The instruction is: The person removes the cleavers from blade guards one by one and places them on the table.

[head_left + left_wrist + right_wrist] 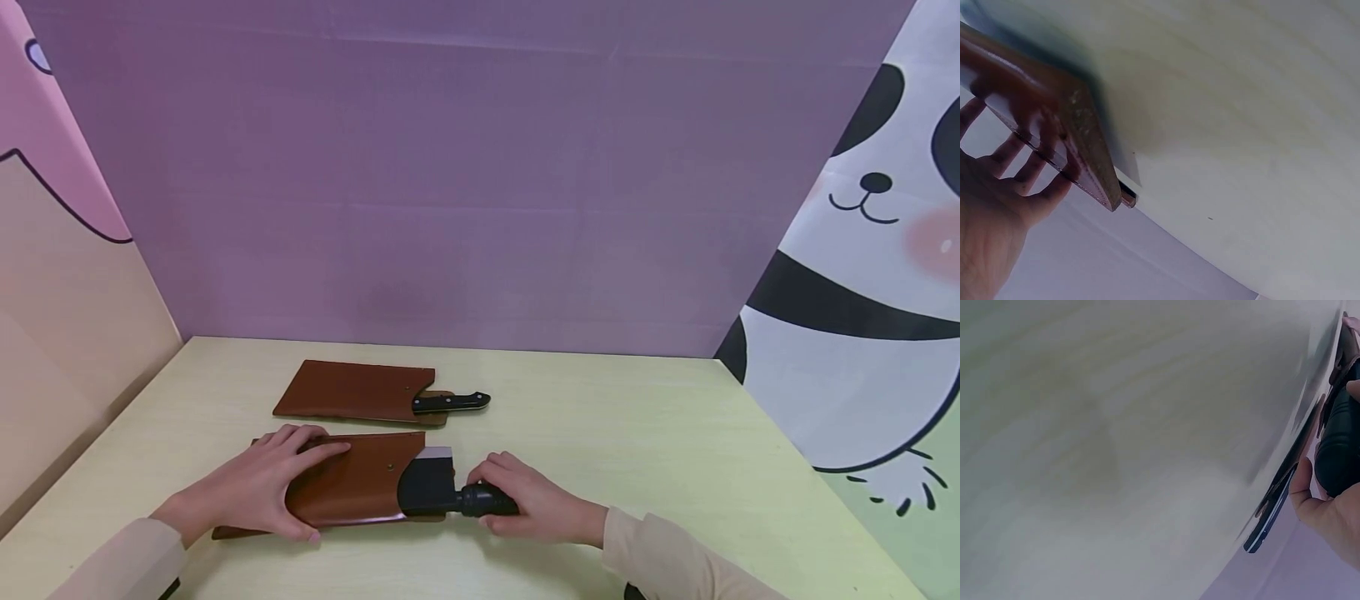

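Two brown leather sheaths on a pale yellow-green table (637, 433), each with a knife in it. Near sheath (352, 487) lying flat at the near middle of the table, open end to the right, with a cleaver (431, 483) partly inside: a dark stretch of blade and a pale corner of steel showing just outside the mouth, black handle pointing right. Left hand (262, 487) spread flat over the left end of the near sheath, fingers nearly straight and splayed on top, thumb down along the near edge, pressing rather than gripping; from the left wrist view, same fingers (1007, 156) seen fanned against the brown leather (1054, 119). Right hand (525, 500) wrapped round the black handle of the cleaver, fingers curled over the top and closed firmly on it; in the right wrist view, dark ribbed handle (1341, 450) lodged in the curl of the palm, blade edge only a blurred dark line. Far sheath (356, 392) lying just beyond the near one, apart from it, same direction, with a second knife (450, 402) pushed fully in so that only its black riveted handle sticks out to the right. Purple backdrop (465, 167) behind the table, a panda print (862, 292) on the right panel, pink and tan panel (60, 250) on the left
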{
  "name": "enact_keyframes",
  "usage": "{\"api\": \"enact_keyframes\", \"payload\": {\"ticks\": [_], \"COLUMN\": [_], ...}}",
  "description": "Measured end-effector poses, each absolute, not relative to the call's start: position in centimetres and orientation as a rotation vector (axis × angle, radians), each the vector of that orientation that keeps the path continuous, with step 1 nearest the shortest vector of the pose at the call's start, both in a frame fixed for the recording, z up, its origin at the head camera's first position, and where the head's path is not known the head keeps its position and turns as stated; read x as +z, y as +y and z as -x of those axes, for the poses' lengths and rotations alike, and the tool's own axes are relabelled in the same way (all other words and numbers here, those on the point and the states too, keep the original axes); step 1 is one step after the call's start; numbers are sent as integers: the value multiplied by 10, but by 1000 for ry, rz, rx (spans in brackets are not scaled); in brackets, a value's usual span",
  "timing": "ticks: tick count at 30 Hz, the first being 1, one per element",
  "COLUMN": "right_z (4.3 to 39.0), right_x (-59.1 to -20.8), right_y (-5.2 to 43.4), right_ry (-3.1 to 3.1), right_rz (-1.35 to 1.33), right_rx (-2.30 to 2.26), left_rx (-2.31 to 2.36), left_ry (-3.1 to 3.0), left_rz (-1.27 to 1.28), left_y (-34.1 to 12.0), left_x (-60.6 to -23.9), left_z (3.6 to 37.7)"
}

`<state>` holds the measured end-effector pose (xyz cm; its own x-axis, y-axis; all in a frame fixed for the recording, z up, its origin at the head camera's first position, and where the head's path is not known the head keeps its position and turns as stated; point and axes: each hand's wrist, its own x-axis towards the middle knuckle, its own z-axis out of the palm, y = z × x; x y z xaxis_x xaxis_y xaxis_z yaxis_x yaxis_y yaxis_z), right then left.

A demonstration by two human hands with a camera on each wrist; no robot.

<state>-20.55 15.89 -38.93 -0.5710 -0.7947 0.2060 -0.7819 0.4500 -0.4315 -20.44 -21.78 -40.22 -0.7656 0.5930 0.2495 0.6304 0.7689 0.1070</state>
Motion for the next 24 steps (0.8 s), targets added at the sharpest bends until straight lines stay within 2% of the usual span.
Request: {"api": "enact_keyframes", "payload": {"ticks": [24], "right_z": [206], "right_x": [-392], "right_y": [173], "right_ry": [2702], "right_rz": [1447], "right_rx": [-768], "left_rx": [-306], "left_ry": [-2748], "left_rz": [973], "left_y": [-224], "left_x": [-400], "left_z": [206]}}
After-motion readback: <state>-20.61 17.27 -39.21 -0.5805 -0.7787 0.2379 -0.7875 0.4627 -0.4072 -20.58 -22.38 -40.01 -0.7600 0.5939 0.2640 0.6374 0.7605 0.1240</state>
